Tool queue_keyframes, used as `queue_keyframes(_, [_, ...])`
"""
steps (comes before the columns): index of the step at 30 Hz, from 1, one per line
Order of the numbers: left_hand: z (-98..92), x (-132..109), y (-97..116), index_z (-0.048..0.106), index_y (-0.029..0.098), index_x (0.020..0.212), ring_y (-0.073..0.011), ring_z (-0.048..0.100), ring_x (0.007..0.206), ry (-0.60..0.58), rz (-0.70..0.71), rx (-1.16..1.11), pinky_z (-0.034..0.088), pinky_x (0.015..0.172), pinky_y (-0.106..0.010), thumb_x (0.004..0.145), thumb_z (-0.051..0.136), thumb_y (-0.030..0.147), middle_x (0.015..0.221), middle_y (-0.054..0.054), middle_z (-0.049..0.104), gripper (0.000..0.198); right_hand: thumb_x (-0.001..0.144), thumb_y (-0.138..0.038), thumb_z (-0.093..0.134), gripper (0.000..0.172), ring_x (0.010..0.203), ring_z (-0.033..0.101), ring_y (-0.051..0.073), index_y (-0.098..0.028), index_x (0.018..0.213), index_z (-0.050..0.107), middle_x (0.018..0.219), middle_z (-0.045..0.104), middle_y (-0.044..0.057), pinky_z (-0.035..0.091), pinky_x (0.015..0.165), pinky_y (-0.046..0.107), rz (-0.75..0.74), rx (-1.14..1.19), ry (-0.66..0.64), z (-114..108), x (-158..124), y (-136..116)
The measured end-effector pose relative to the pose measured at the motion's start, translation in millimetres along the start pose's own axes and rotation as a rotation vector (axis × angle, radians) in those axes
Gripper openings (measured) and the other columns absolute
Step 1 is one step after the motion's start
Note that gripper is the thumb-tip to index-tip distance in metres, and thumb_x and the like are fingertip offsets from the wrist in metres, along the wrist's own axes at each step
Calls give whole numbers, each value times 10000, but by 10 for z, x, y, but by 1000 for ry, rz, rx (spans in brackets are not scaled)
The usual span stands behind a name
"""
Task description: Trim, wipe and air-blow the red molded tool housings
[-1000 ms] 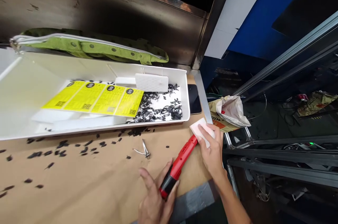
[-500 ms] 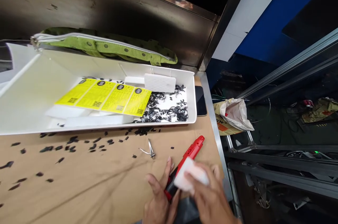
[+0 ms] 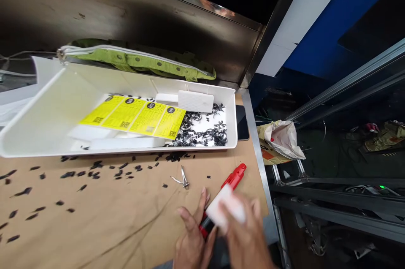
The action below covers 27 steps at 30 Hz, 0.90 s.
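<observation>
My left hand (image 3: 191, 239) is closed around the lower end of a long red-and-black plastic casing (image 3: 236, 176), thumb and index finger on either side of it. The casing lies slanted, its red tip pointing up and right over the brown paper. In my right hand (image 3: 247, 231), slightly blurred, is a white sponge block (image 3: 221, 206) pressed against the middle of the casing, covering part of it. Above my left hand, a small metal nail clipper (image 3: 184, 182) rests with its lever spread.
A white bin (image 3: 232, 134) holds small black scraps, white sponge blocks (image 3: 196, 102) and a sheet of yellow labels (image 3: 139, 117). More black bits (image 3: 95, 174) are scattered on the paper. Behind are a green strap (image 3: 142, 62) and a phone (image 3: 242, 123); a paper bag (image 3: 281, 138) stands right.
The sponge in my right hand has shifted slightly up and left across the casing. My left hand keeps its hold. The view has shifted a little, moving the bin rightward in frame.
</observation>
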State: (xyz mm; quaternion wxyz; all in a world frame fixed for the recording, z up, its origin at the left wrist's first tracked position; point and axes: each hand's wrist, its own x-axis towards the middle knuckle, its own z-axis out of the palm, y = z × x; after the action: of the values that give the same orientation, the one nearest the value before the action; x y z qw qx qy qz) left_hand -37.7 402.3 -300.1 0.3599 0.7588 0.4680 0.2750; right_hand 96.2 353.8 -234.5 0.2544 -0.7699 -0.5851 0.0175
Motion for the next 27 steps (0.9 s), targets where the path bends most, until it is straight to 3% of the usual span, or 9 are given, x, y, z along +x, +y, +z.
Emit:
queue_keyframes(3, [10,-6,-1,-376,275,1470,-228,707,1108,-21,37,38,626,746,-345,1001,367,161,1418,-169,597,886,877,-71,454,531,881,604,232,-315,1309,644,1284,623,80,578,729,371,-31,13,-41,1,51,49])
queue_keyframes(5, [0,-4,-16,-371,282,1472,-238,662,1185,-2,67,59,614,828,-376,1000,429,174,1404,-166,610,935,907,-98,460,464,988,607,278,-279,1278,674,1286,621,106,572,843,451,44,-67,31,-14,107,104])
queue_keyframes(7, [-19,5,-37,-361,287,1476,-246,666,1175,10,80,77,610,846,-396,989,479,186,1376,-153,636,976,912,-96,458,469,1016,614,301,-262,1302,661,1290,611,129,569,859,483,120,-112,122,8,104,124])
queue_keyframes(11, [-56,44,-76,-320,239,1503,-236,750,982,-8,112,51,634,690,-342,990,425,207,1305,-144,682,905,862,-71,545,631,986,657,275,-416,1391,553,1281,623,67,604,755,423,-2,-37,94,133,34,121])
queue_keyframes(16, [-82,86,-59,-289,194,1518,-268,736,1018,22,193,135,644,676,-358,976,504,232,1242,-155,714,962,972,-170,426,417,1125,583,296,-234,1323,642,1307,578,131,517,941,497,196,-49,198,159,219,231])
queue_keyframes(20, [-123,120,-36,-216,150,1547,-263,774,860,32,231,194,639,599,-324,995,446,208,1138,-149,763,864,960,-144,416,505,1106,573,268,-349,1397,567,1354,547,87,523,881,424,120,31,111,139,117,221])
queue_keyframes(23, [-194,246,-62,-3,151,1595,-266,745,1019,63,388,233,647,760,-358,991,421,179,1166,-140,759,738,956,-192,463,436,1068,542,282,-312,1342,627,1330,548,99,496,897,462,260,13,147,45,96,376])
queue_keyframes(25, [-259,369,-101,140,221,1596,-281,703,1126,59,562,311,622,879,-430,973,415,145,1187,-89,757,686,966,-246,480,394,1080,516,284,-289,1321,646,1333,534,103,480,916,471,347,43,179,-33,132,502])
queue_keyframes(27, [-321,464,-145,189,282,1587,-297,677,1172,17,685,383,599,926,-484,965,425,161,1209,-45,749,676,980,-277,475,390,1125,496,278,-313,1337,629,1348,516,88,467,943,456,351,114,157,-70,134,550])
